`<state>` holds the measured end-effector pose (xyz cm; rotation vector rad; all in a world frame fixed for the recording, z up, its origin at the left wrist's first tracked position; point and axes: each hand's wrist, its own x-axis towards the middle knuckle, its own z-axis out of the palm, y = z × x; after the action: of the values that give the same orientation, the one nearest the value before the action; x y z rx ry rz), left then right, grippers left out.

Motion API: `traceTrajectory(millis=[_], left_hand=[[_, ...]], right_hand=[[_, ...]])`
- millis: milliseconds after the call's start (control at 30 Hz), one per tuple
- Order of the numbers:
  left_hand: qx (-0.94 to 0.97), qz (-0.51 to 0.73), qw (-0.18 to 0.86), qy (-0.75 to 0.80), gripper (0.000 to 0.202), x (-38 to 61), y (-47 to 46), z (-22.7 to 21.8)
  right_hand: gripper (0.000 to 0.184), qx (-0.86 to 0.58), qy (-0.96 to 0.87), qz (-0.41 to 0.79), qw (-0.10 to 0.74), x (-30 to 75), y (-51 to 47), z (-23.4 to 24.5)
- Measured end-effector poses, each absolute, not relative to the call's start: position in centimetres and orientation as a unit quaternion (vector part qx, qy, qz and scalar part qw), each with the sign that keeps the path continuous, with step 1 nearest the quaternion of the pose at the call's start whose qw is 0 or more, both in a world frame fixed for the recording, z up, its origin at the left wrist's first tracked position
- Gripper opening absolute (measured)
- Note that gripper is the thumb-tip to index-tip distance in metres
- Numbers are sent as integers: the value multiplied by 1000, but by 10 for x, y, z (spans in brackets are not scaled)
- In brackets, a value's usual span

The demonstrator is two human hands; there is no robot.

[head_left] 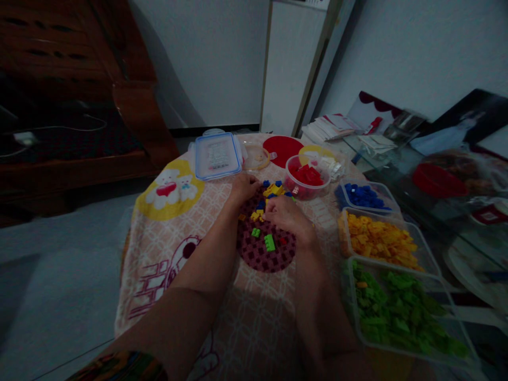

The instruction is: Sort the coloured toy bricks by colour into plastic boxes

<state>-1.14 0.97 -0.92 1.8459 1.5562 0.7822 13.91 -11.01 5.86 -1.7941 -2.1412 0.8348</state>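
Note:
Toy building bricks lie on a dark red patterned patch [264, 259] of the tablecloth, several yellow bricks [273, 189] and blue bricks [266, 183] gathered at its far side. My left hand [244, 188] rests at that patch's far left edge, its fingers curled in beside the pile; what they hold, if anything, is hidden. Bent over the near right of the pile is my right hand [283, 211], fingers closed close to small yellow bricks [257, 216]. Nearer me lie a long green brick [269, 243], a smaller green brick [255, 232] and a red brick [283, 241].
Along the right stand clear tubs of blue bricks [365, 196], yellow bricks [381, 241] and green bricks [405, 312]. A round tub [291, 189] with red bricks sits behind my right hand. Farther back lie a blue-rimmed lid [218, 156] and a red disc [280, 148].

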Motion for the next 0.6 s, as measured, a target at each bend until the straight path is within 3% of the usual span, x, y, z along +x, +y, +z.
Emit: traceTrajectory(millis=[167,367,467,600], left_hand=[[701,283,287,588,27,-11,9,-7],[699,286,280,592,25,-10,8,-6],[701,286,281,590,25,-10,9,-7],[691,296,302,586,26,-10,9,-11]], right_hand=[[5,-639,-551,391,367,167,-103,54],[18,-577,-372,312,657,193,-91,40],[25,-537,-325,280,726,197,-86,35],[32,-532,-341,278,724,198,-87,38]])
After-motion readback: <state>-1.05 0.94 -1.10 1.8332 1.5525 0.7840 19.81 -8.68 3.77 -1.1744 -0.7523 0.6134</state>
